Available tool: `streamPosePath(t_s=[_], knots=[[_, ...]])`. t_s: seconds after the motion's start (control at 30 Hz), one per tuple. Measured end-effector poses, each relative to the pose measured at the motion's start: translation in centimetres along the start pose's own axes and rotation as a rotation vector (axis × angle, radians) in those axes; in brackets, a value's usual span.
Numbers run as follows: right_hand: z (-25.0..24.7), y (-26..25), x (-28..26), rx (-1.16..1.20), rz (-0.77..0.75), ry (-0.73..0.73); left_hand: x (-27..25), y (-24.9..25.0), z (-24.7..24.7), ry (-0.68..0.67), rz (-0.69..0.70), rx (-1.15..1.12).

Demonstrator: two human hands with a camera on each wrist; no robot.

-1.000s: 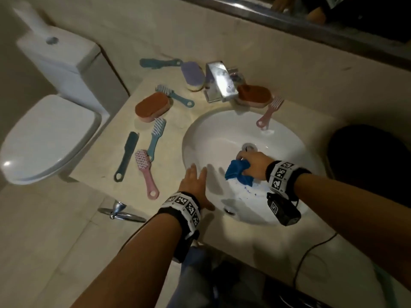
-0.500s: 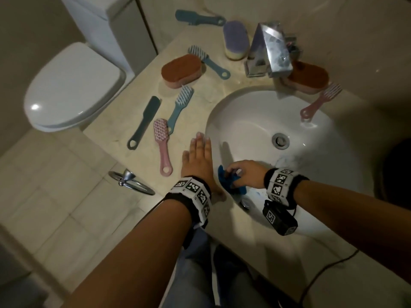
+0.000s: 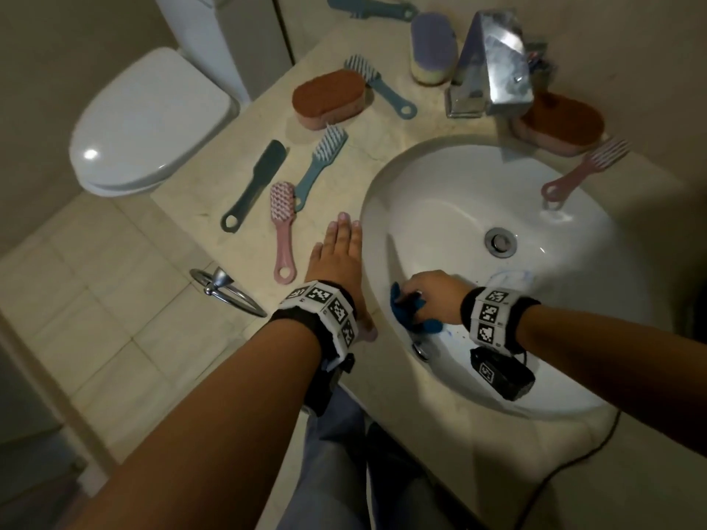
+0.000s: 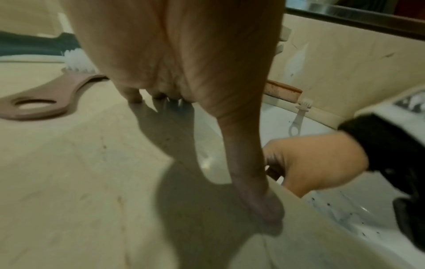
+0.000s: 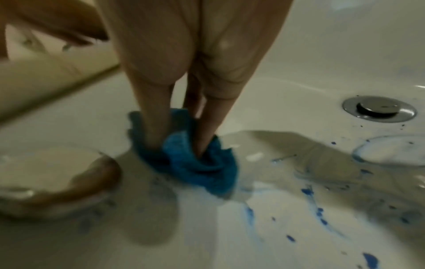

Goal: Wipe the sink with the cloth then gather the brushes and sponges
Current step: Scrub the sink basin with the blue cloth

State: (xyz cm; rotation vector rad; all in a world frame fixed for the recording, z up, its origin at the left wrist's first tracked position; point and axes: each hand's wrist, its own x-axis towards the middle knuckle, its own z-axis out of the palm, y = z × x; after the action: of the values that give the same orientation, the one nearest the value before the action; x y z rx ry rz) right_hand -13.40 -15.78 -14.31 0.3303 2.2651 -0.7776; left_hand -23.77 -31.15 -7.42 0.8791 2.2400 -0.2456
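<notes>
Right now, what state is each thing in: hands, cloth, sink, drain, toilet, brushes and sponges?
left hand: flat, fingers straight, resting on the counter beside the sink
right hand: gripping the cloth
blue cloth: bunched, pressed on the basin
sink: wet, blue smears near the cloth
drain plug: looks down
toilet lid: closed
pink brush: lying loose on the counter, not gathered
brown sponge: lying loose, not gathered
</notes>
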Motion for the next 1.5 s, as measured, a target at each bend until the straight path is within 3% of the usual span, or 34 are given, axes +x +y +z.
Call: streamPosePath(t_s=[0.17,0.37,0.6,0.8,1.0,1.13,1.2,1.4,1.5], knots=[[-0.5,2.0,1.2,-0.008,0.097,0.118,0.1,-0.1,0.0,0.01,-0.003,-0.043],[0.6,1.3,-1.1,-0.014,-0.056,-0.108,0.2,0.5,-0.4,-0.019,-0.038,-0.033],[-0.6,2.1,0.9,-0.081,0.056,0.069,0.3,0.4,-0.3,-0.016,-0.036,-0.031],[0.6,1.0,-0.9,0.073,-0.047,0.005,0.4,0.1,-0.1,-0.017,-0.016,-0.036],[-0.7,3.4,0.4,-0.038,0.1,0.059,0.2,0.1,-0.1,-0.001,-0.011,-0.057],[-0.7,1.6,-1.3,0.068,-0.007,-0.087,0.2,0.2,-0.2,0.006,-0.022,-0.029],[0.4,1.4,-1.7,0.0,-0.033,-0.171,0.4,0.2,-0.2,0.003,-0.025,-0.029],[0.1,4.3,0.2,-0.018,0.1,0.043,0.4,0.2,-0.1,0.003,-0.024,-0.047],[-0.6,4.1,-0.6,0.021,0.058,0.007,0.4,0.3,-0.2,-0.002,-0.027,-0.044]])
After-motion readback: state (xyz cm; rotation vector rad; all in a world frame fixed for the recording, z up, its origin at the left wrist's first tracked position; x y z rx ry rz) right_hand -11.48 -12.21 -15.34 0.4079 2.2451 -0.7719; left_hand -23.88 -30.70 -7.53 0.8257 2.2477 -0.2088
